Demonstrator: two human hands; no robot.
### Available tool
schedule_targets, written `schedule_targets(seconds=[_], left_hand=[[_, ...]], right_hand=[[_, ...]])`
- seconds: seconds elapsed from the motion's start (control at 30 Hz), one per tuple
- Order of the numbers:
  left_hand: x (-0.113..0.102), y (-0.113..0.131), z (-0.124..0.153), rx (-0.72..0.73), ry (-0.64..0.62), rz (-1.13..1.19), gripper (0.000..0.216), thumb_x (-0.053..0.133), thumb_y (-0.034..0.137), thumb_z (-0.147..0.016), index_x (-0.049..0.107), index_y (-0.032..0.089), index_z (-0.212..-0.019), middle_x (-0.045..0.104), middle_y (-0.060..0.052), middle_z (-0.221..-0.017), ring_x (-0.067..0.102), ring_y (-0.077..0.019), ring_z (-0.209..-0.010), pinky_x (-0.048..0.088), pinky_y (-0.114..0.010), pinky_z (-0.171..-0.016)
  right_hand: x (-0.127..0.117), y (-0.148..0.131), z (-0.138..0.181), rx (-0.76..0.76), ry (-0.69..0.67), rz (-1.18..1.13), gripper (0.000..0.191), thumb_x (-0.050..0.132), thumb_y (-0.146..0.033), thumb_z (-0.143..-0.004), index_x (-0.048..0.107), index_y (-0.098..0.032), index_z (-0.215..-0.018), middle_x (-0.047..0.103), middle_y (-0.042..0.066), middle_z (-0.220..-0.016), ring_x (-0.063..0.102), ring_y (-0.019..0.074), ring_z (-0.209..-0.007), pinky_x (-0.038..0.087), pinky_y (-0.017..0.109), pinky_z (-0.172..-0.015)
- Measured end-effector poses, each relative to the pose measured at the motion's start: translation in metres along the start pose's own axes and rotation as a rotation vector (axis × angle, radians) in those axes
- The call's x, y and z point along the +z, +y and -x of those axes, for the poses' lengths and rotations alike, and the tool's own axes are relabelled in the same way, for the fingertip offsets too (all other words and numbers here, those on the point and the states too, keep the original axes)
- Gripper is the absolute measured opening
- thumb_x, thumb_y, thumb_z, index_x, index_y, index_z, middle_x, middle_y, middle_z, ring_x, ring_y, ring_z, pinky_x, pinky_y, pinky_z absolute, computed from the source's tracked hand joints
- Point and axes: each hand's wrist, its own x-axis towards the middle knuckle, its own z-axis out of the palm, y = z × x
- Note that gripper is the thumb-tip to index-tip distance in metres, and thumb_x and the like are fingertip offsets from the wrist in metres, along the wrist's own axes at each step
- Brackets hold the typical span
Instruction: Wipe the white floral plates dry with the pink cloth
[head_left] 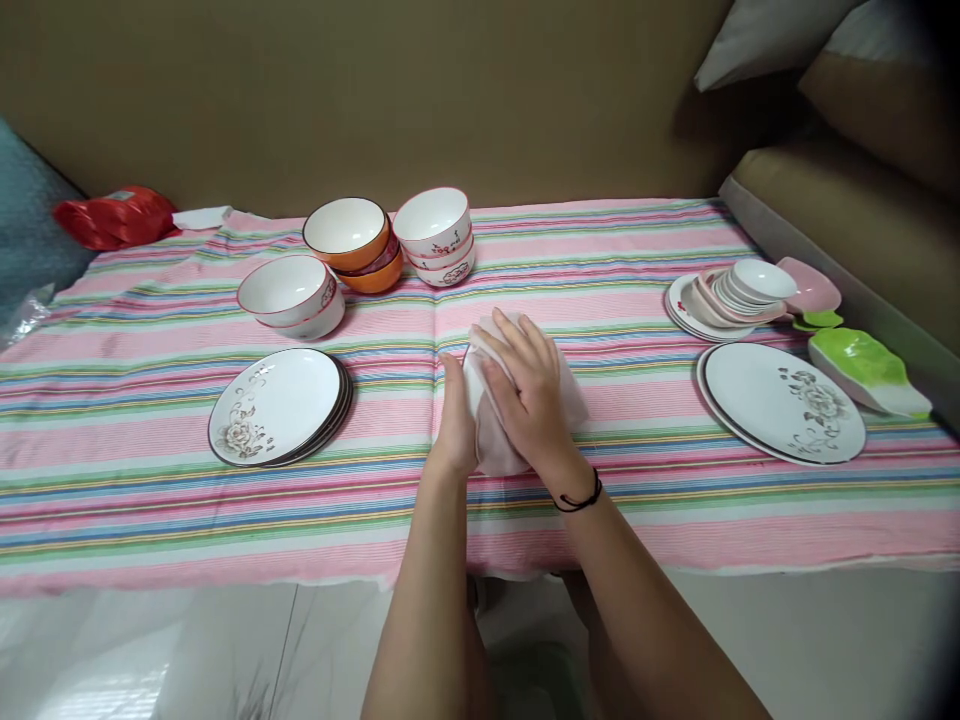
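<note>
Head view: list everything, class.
Tablecloth: one, multicoloured, middle
Bowls: three stacks, white and orange, back left
Plates: two stacks, white, either side
Small dishes: one stack, white and pink, right
Pink dish: one, pink, right
Green dish: one, green, right
Bundle: one, red, left
Covering: one, bluish, left edge
Cushions: several, white and brown, top right
Backdrop: one, brown, behind
Floor: one, pale, below
Cloth: one, pale, middle
Dish: one, white, mostly under cloth
Wristband: one, black, right wrist
Hands: two, bare, at cloth
</note>
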Motion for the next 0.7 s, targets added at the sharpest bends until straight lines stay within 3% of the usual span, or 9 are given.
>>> schedule_targets(seconds=[0.17, 0.3, 0.5, 0.7], left_hand=[[-0.006, -0.01, 0.0, -0.069, -0.035, -0.035, 0.054, 0.052, 0.058, -0.085, 0.059, 0.025, -0.127, 0.062, -0.007, -0.128, 0.038, -0.0279, -0.137, 0.041, -0.042, -0.108], [-0.009, -0.008, 0.004, -0.112, -0.055, -0.143, 0.06, 0.053, 0.063, -0.081, 0.061, 0.024, -0.126, 0.062, -0.008, -0.127, 0.039, -0.0291, -0.136, 0.04, -0.044, -0.11], [-0.004, -0.003, 0.009, -0.141, -0.073, -0.276, 0.066, 0.04, 0.066, -0.086, 0.055, 0.02, -0.132, 0.059, -0.007, -0.133, 0.037, -0.028, -0.137, 0.031, -0.042, -0.114], [-0.001, -0.005, 0.004, 0.143, -0.075, -0.312, 0.06, 0.031, 0.06, -0.092, 0.063, 0.016, -0.118, 0.058, -0.007, -0.133, 0.036, -0.0218, -0.138, 0.029, -0.033, -0.115]], right_hand=[[-0.006, 0.012, -0.005, 0.096, 0.167, -0.106, 0.036, 0.036, -0.034, -0.098, 0.062, -0.025, -0.122, 0.06, 0.004, -0.129, 0.048, 0.0204, -0.126, 0.035, 0.042, -0.109], [-0.008, 0.015, -0.006, 0.176, 0.217, -0.153, 0.035, 0.037, -0.033, -0.097, 0.066, -0.021, -0.114, 0.066, 0.007, -0.118, 0.056, 0.0199, -0.115, 0.041, 0.038, -0.104], [-0.006, 0.012, -0.003, 0.054, 0.093, -0.154, 0.033, 0.038, -0.036, -0.097, 0.065, -0.026, -0.115, 0.064, 0.003, -0.122, 0.052, 0.0204, -0.12, 0.038, 0.041, -0.106], [-0.005, -0.002, -0.001, -0.087, -0.094, -0.063, 0.029, 0.043, -0.03, -0.096, 0.066, -0.027, -0.114, 0.058, -0.001, -0.132, 0.038, 0.0238, -0.135, 0.026, 0.048, -0.113]])
